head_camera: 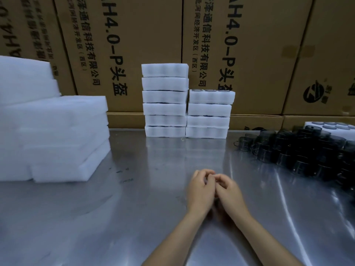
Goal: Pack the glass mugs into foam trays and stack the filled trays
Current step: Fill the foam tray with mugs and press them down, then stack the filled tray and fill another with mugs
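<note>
My left hand (199, 191) and my right hand (230, 194) meet over the middle of the steel table (134, 208), fingers loosely curled and touching each other, holding nothing. Dark glass mugs (299, 150) lie in a heap at the right. Two stacks of filled white foam trays stand at the back: a taller stack (164, 100) and, touching it on the right, a shorter stack (209, 114) whose top tray shows mug rims. An empty foam tray (330, 126) with round pockets lies behind the mugs.
A big pile of white foam trays (55, 139) fills the left side of the table. Brown cardboard cartons (249, 54) form a wall along the back edge. Bare steel lies between my hands and the stacks.
</note>
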Demonstrator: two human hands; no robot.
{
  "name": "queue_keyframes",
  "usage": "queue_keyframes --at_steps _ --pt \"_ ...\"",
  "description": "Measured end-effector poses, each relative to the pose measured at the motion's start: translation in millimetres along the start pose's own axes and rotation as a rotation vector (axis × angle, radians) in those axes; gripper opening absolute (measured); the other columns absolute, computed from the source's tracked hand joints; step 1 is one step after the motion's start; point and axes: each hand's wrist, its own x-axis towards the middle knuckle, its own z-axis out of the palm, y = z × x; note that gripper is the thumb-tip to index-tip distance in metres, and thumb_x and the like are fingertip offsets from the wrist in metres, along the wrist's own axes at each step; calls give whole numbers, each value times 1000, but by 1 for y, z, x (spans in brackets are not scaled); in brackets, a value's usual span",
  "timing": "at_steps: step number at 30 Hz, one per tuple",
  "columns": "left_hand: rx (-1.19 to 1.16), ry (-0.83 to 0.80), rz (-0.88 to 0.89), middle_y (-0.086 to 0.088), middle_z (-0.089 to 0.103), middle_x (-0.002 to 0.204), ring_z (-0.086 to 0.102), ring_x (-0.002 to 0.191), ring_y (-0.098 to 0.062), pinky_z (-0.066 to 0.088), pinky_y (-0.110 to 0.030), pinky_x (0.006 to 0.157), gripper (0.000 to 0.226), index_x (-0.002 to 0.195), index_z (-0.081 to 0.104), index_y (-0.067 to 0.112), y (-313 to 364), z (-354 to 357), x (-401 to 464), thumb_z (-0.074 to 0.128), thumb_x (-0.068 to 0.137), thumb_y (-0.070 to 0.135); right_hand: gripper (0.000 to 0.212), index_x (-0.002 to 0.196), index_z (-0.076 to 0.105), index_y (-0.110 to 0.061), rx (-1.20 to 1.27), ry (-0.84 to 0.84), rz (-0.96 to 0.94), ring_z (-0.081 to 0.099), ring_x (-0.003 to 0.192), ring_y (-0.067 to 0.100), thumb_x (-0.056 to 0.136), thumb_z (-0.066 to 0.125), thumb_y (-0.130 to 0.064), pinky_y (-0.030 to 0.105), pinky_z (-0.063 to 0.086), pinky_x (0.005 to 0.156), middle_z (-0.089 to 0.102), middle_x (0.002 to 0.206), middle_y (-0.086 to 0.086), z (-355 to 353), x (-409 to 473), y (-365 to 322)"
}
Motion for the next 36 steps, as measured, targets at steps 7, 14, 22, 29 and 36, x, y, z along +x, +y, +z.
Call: queue_keyframes --at_steps 7,14,22,29,36 --pt "847 -239 602 -7 55 108 55 94 -28 41 -39 81 25 101 60 14 8 -48 -9 41 92 28 30 77 63 -15 -67 -42 -6 59 65 14 85 52 12 27 47 65 65 68 3 -5 -18 -1" --pt "1728 -7 403 -15 11 157 9 145 -29 6 -47 116 61 144 31 8 47 -171 80 42 89 33 31 75 63 -17 -110 -21 9 54 51 -4 89 50 8 10 39 54 61 59 -2 -6 -16 1" --pt "1776 329 -282 -23 17 153 13 143 -38 9 -53 115 82 149 6 4 76 -273 108 46 90 44 28 78 65 -21 -219 -27 20 57 54 -3 89 52 1 14 42 58 64 60 -4 -8 -17 0" --pt "1731 350 -21 -9 44 109 48 104 -26 26 -52 107 30 110 48 10 64 -281 98 56 82 17 25 79 65 -20 -241 -20 34 56 54 -3 90 52 -2 15 41 58 64 58 -5 -9 -18 -2" --pt "1435 447 350 -17 50 104 48 98 -38 23 -52 103 31 111 58 3 79 -251 92 60 81 10 23 82 66 -19 -193 -32 59 60 63 9 91 51 -4 18 43 60 65 64 -2 -9 -18 -2"
